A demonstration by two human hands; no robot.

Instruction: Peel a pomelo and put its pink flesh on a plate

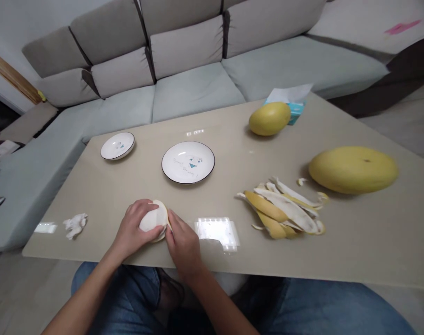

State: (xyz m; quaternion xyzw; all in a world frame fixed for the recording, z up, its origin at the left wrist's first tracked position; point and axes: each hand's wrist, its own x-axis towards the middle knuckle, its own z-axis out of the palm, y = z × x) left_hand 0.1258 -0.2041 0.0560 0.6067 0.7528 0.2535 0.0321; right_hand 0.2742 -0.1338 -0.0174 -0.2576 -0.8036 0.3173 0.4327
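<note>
Left hand (131, 230) and right hand (182, 244) both grip a peeled pomelo (154, 221) at the table's (128, 186) near edge, rind strips (285, 214) already heaped beside it, two plates (188, 162) bare and two whole pomelos (353, 169) uncut beyond.

Peeled white pomelo (153, 220), table's near edge
</note>
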